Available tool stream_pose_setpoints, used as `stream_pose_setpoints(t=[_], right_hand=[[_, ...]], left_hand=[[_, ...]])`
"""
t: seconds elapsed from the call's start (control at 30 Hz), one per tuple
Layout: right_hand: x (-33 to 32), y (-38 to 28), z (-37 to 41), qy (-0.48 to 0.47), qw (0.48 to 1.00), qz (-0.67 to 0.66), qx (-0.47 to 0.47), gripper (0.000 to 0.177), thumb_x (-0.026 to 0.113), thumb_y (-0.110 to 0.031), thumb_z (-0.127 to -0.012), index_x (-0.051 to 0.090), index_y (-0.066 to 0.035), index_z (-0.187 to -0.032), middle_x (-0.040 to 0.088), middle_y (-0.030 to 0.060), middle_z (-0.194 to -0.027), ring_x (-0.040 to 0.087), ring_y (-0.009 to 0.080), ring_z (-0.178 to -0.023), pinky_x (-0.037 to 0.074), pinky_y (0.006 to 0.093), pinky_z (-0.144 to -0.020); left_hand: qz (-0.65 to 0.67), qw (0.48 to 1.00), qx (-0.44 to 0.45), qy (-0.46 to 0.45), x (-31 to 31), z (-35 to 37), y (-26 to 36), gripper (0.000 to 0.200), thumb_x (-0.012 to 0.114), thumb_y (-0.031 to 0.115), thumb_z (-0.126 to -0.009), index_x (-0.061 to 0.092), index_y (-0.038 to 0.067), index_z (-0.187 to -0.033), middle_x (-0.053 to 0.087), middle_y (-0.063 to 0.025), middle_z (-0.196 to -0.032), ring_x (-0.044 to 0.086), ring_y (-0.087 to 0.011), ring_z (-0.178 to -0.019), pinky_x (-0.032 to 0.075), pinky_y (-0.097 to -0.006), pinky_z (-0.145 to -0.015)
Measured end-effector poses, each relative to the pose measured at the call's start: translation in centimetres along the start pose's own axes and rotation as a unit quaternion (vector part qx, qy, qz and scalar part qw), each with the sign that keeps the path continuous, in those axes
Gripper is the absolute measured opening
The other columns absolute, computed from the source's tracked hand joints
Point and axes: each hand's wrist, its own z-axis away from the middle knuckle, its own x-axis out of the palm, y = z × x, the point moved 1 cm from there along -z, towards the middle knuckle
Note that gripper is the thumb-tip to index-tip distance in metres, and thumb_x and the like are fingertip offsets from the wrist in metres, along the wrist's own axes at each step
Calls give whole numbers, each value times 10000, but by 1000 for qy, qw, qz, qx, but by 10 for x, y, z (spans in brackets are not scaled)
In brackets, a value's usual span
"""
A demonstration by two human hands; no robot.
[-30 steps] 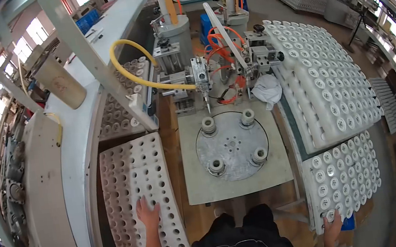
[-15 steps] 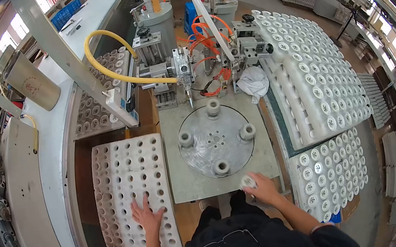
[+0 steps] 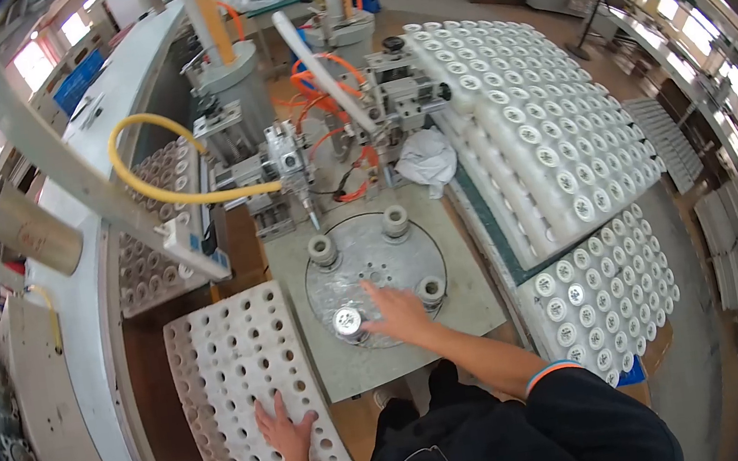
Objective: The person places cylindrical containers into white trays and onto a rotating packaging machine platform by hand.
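Observation:
My right hand [image 3: 396, 314] reaches over the round metal turntable [image 3: 370, 249], fingers apart. Its thumb is at the edge of a white round part with a printed top [image 3: 346, 320], which sits on the holder nearest my left. The other holders on the disc show open tops: one far left [image 3: 323, 250], one far right [image 3: 396, 220] and one beside my right wrist [image 3: 432, 290]. My left hand [image 3: 285, 431] lies with spread fingers on a white foam tray [image 3: 246, 359] full of round holes.
Behind the disc stands a machine with a pointed nozzle [image 3: 313, 219], a yellow hose [image 3: 135, 191] and orange tubes. A white cloth [image 3: 427, 162] lies beside it. To the right are stacked trays of white round parts [image 3: 549, 113] and a smaller tray [image 3: 602, 298]. A grey post [image 3: 65, 149] rises at left.
My right hand has moved left and forward, from the plate's front edge to over the disc. The part it held now sits on a holder. The holders' angle and the view have shifted.

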Motion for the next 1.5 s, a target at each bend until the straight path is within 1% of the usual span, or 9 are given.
stream_pose_setpoints(t=[0.27, 0.37, 0.4, 0.47, 0.6, 0.83, 1.1, 1.37, 1.5], right_hand=[[18, 100, 4, 39, 977, 204, 43, 663, 662, -282, -765, 408, -149, -1363, 606, 58, -958, 557, 246, -905, 376, 423, -785], [-20, 80, 13, 105, 991, 79, 38, 694, 693, -342, -739, 420, -166, -1352, 582, 61, -1069, 516, 250, -1027, 338, 431, -889], [-28, 81, 17, 145, 988, 57, 8, 709, 701, -362, -731, 417, -165, -1351, 573, 62, -1106, 500, 249, -1064, 325, 433, -919], [-62, 75, 49, 207, 978, 9, 22, 600, 691, -289, -744, 483, -145, -1288, 583, 76, -1094, 516, 262, -1044, 336, 431, -922], [-102, 115, 188, 318, 923, 41, 212, 327, 653, -108, -730, 636, -123, -1056, 623, 72, -985, 558, 278, -950, 377, 428, -835], [-124, 121, 308, 243, 865, 212, 384, 630, 716, -296, -713, 502, -143, -1286, 574, 91, -1116, 524, 295, -1037, 387, 435, -841], [-145, 121, 299, 215, 897, 140, 361, 645, 723, -175, -714, 467, -89, -1299, 572, 147, -1090, 528, 342, -992, 414, 433, -830], [-75, 116, 94, 120, 986, -49, 100, 615, 687, -147, -690, 479, -20, -1254, 561, 209, -1088, 517, 392, -1032, 404, 469, -905], [-27, 161, 51, 10, 991, 117, -59, 519, 639, -323, -819, 535, -35, -1238, 596, 219, -1130, 571, 413, -1003, 471, 441, -855]], left_hand=[[-26, 998, 47, 33, 29, -17, -40, 906, 792, 360, -499, 494, 148, -1328, 256, -273, -1442, 283, -448, -1297, 279, -533, -1037], [-48, 999, 23, 5, 23, -19, -34, 900, 763, 342, -544, 452, 140, -1364, 217, -276, -1461, 249, -460, -1313, 288, -527, -1035], [-172, 967, 182, 53, 25, -20, -41, 775, 660, 567, -768, 454, 110, -1360, 392, -317, -1344, 473, -474, -1123, 464, -537, -844], [-124, 986, 113, -12, 37, -29, -61, 1010, 610, 748, -659, 310, 198, -1450, 199, -333, -1448, 335, -562, -1210, 397, -625, -880], [-118, 980, 159, 28, 44, -30, -69, 970, 645, 700, -673, 344, 181, -1436, 234, -343, -1429, 355, -557, -1197, 403, -621, -875], [-91, 991, 92, 28, 40, -26, -52, 900, 740, 444, -615, 405, 143, -1395, 211, -312, -1450, 289, -500, -1269, 327, -576, -972], [-46, 999, 26, 11, 22, -13, -26, 941, 774, 407, -525, 446, 141, -1366, 230, -274, -1451, 267, -455, -1301, 283, -521, -1043], [-121, 991, -33, -40, 25, -13, -12, 910, 736, 579, -614, 389, 289, -1404, 171, -234, -1498, 228, -421, -1346, 244, -561, -1057], [-90, 990, -85, -72, 25, -1, 14, 897, 751, 500, -617, 368, 312, -1406, 150, -183, -1513, 222, -407, -1349, 282, -595, -1013]])
